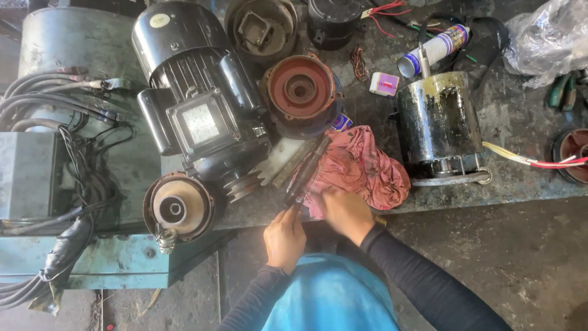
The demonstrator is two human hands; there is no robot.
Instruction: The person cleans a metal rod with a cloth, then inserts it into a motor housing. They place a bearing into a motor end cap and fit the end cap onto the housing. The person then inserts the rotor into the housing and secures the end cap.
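Nearest the camera is a blue garment (pixel 331 294) at the person's front, with two dark sleeves reaching up from it. The left hand (pixel 283 238) is closed around the near end of a dark metal shaft (pixel 306 171), which slants up and away across the counter (pixel 520 135). The right hand (pixel 346 213) presses flat, fingers together, on one pink rag (pixel 367 165) lying against the shaft at the counter's front edge.

On the counter stand two motors: a black motor (pixel 196 104) to the left and a worn cylindrical housing (pixel 438 125) to the right, the rag between them. Three round end covers show: one rust-red (pixel 300 89), one dark (pixel 260 27), and one pale-centred (pixel 177 209) overhanging the edge. One spray can (pixel 435 49) lies behind the housing. Open counter remains to the right of the housing; bare concrete floor (pixel 527 263) lies below the edge.
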